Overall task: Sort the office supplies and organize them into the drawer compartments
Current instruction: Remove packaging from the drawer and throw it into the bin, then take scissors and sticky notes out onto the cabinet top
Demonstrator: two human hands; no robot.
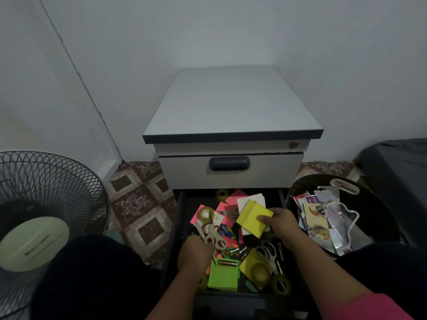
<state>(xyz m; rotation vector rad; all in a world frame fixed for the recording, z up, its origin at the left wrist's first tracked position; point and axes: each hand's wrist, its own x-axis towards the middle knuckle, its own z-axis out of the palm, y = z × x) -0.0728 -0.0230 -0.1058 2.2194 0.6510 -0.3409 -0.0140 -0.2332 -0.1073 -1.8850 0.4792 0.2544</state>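
Your right hand [280, 224] pinches a yellow sticky-note pad [253, 218], raised over the open drawer [180, 227] toward its 1 o'clock corner. Your left hand [196, 251] curls round the handles of the white scissors [211, 232] at the drawer's 9 o'clock side; a green pad [223, 277] lies at 6 o'clock

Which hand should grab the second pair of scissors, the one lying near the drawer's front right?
Probably the left hand: it grips the first scissors already. The right hand lies nearer the second scissors but holds a yellow pad.
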